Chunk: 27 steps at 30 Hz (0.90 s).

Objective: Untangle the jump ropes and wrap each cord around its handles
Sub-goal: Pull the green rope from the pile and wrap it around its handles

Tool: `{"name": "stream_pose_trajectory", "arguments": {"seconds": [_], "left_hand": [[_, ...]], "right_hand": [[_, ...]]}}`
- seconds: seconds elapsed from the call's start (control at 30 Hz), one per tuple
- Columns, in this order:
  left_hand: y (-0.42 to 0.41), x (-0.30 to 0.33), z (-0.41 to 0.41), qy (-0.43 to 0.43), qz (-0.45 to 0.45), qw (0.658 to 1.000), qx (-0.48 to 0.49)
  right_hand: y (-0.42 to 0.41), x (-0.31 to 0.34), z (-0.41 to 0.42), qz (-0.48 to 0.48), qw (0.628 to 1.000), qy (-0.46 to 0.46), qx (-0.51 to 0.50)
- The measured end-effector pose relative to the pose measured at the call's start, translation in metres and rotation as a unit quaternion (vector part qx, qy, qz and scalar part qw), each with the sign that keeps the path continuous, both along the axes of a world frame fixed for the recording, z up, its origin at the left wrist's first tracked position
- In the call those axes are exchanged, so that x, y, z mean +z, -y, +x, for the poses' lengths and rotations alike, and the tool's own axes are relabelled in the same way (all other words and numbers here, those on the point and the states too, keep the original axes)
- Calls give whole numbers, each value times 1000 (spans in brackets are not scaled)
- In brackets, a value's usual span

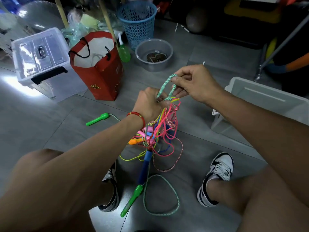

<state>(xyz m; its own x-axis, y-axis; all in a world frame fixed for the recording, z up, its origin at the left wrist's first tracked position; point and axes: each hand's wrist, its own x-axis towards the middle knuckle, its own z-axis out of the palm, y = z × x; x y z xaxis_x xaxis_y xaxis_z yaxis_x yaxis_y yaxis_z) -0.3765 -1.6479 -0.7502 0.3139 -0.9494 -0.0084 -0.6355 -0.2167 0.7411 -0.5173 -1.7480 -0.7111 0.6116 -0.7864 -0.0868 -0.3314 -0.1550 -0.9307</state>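
Knotted multicoloured jump ropes (160, 131) hang in a dense tangle.

This looks like a cluttered storage corner of a home or a small back room, judged by the household goods set straight on a floor of large grey tiles (41, 131). A clear plastic lidded storage box with black latch handles (41, 59) stands beside a red paper gift bag with black cord handles (102, 76). Behind them are a blue perforated plastic wastebasket (138, 22), a grey round plastic basin (153, 54) and a green plastic squeeze bottle (124, 52). A translucent white plastic bin (267, 101) sits at the right, and dark stacked clutter fills the background.
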Motion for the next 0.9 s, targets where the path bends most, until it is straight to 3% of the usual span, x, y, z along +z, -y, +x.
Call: {"name": "stream_pose_trajectory", "arguments": {"seconds": [0.13,0.27,0.4,0.53,0.63,0.7,0.77,0.9], "left_hand": [[0,2,8,-47,0,996,69],[3,-1,13,-116,23,987,107],[-4,12,21,-67,17,991,118],[-13,19,32,-15,14,994,111],[-14,14,41,33,36,987,152],[-17,12,41,6,45,986,159],[-23,11,33,-16,19,992,124],[-30,8,7,49,-41,998,-24]], "right_hand": [[-6,-17,-4,26,994,-68,79],[-15,-31,1,-88,975,-146,145],[0,-37,6,-104,974,-153,131],[9,-33,1,-66,970,-149,182],[7,-26,-5,23,979,-115,170],[4,-23,-8,81,981,-109,142],[4,-23,-8,83,984,-121,103],[-4,-18,-2,81,981,-154,87]]}}
